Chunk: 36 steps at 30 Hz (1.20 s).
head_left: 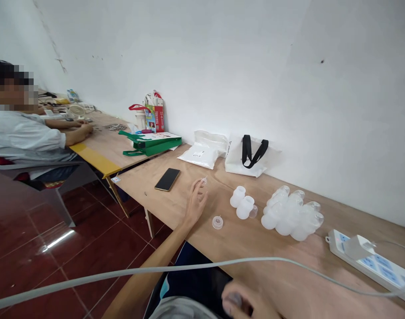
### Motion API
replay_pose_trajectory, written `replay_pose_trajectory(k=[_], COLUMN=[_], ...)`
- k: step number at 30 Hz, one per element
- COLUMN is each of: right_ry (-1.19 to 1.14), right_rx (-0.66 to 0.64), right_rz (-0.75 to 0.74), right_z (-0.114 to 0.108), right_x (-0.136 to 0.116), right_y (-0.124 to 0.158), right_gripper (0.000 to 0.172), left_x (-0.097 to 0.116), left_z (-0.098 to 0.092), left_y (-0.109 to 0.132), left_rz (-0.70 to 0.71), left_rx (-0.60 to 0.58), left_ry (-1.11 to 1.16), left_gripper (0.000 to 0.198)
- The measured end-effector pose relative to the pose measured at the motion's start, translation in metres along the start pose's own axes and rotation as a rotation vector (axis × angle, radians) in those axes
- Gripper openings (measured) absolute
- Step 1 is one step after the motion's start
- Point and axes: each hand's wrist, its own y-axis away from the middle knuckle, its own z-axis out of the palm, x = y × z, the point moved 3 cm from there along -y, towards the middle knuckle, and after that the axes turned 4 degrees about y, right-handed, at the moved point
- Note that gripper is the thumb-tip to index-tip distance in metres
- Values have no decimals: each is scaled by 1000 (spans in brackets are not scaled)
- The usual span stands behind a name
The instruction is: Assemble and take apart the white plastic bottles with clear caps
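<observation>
My left hand reaches over the table, its fingertips closed on a small clear plastic lid. A similar clear round lid lies on the wood nearer to me. Low in the view, my right hand is curled around a translucent rounded piece; blur hides its exact kind. Between the hands and the wall stand two white plastic bottles without caps, with a clear domed cap beside them. Farther right is a cluster of several white bottles topped with clear domed caps.
A phone lies left of my left hand. White packages and a bag with black handles rest by the wall. A power strip is at right; a cable crosses in front. Another person sits at the left table.
</observation>
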Motion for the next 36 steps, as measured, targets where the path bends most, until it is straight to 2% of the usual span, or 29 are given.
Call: replay_pose_trajectory(k=[1, 4, 6, 8, 11, 14, 17, 20, 24, 27, 31, 33, 36], right_ry=[-67, -185, -267, -346, -373, -266, -122, -71, -101, -121, -243, -337, -417], right_rx=[81, 339, 464, 560, 647, 691, 707, 665, 598, 590, 537, 504, 495], right_rz=[24, -33, -61, -124, -159, -154, -140, -135, -143, -163, -105, -78, -56], right_z=[-19, -71, -92, -99, -92, -81, -76, -73, -66, -63, -59, -58, -58], right_x=[-10, -33, -37, -33, -21, -11, -5, -2, 0, 0, 2, 4, 5], right_y=[-13, -62, -95, -120, -139, -139, -135, -136, -142, -143, -145, -145, -146], right_gripper=[18, 26, 28, 36, 41, 36, 30, 29, 30, 29, 34, 40, 45], left_x=[1, 5, 10, 16, 23, 29, 32, 30, 23, 15, 9, 11, 18], left_z=[0, 2, 5, 8, 13, 15, 14, 12, 13, 18, 30, 33, 32], left_y=[0, 1, 3, 6, 10, 12, 12, 11, 9, 6, 8, 11, 15], left_rz=[7, 21, 35, 54, 111, 182, 183, 108, -67, -229, -416, -418, -344], left_rx=[5, -39, -99, -151, -182, -165, -128, -92, -94, -137, -274, -325, -331], left_ry=[-2, -14, -5, 17, 34, 34, 65, 135, 241, 376, 543, 534, 457], left_gripper=[44, 49, 54, 57, 54, 44, 33, 26, 29, 38, 45, 43, 38])
